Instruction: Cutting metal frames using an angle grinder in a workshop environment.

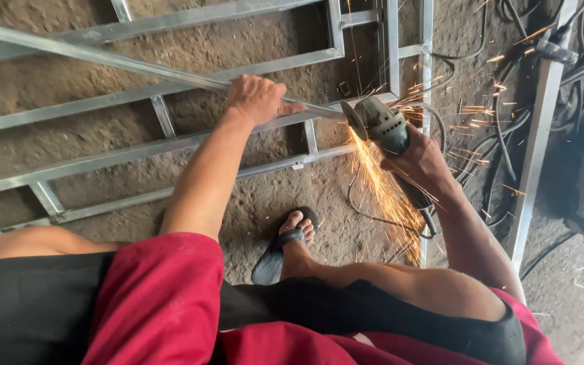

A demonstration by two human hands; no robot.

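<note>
Green-bodied angle grinder [385, 127], gripped in the right hand [422, 161], throws orange sparks [386, 192] off a long grey metal bar [103, 59] that the left hand's [257, 100] fingers clasp near the floor-laid steel frame [163, 116].

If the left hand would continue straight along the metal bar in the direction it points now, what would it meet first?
The left hand points right along the thin metal bar. First in that line is the spinning disc of the angle grinder, held by the right hand, with sparks there. Depth is hard to judge.
</note>
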